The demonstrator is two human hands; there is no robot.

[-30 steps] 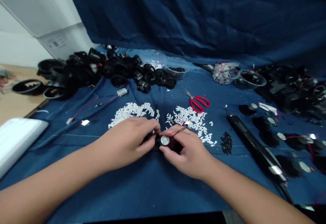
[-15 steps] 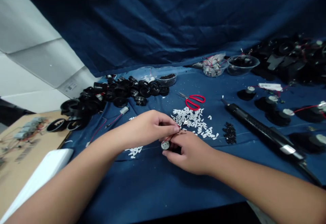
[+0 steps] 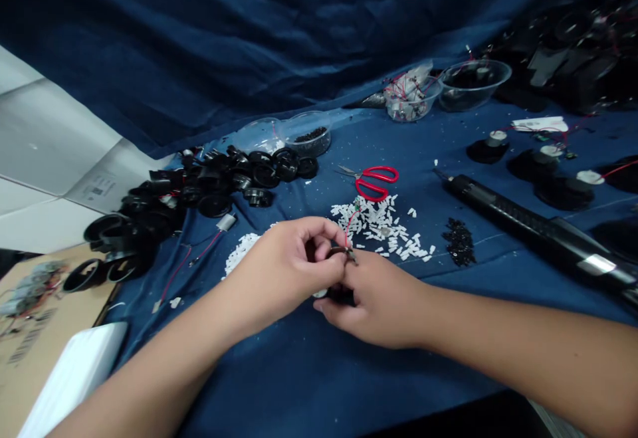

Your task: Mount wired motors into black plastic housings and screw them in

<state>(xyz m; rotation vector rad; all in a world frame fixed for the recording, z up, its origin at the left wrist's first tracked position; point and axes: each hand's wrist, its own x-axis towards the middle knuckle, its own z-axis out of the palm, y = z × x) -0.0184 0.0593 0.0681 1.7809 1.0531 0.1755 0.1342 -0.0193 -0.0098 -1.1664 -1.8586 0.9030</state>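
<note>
My left hand (image 3: 286, 272) and my right hand (image 3: 376, 302) meet over the blue cloth, with their fingertips together on a small black round part (image 3: 341, 295). Most of that part is hidden by my fingers. Only a sliver of its pale disc shows at the lower edge of my left hand. A thin red wire (image 3: 349, 225) rises from my fingers toward a heap of small white plastic pieces (image 3: 381, 228), which lies just beyond my right hand. A second white heap (image 3: 240, 254) sits partly behind my left hand.
Red-handled scissors (image 3: 371, 181) lie beyond the white pieces. A long black tube (image 3: 538, 228) and black parts with white discs lie right. Black rings (image 3: 214, 189) are piled left, near a small motor with red wires (image 3: 226, 222). Clear bowls (image 3: 471, 84) stand behind.
The view has swung, so the table's contents shift in the frame. My hands have closed in on the small part, covering its pale disc, and my left fingers now pinch at its top.
</note>
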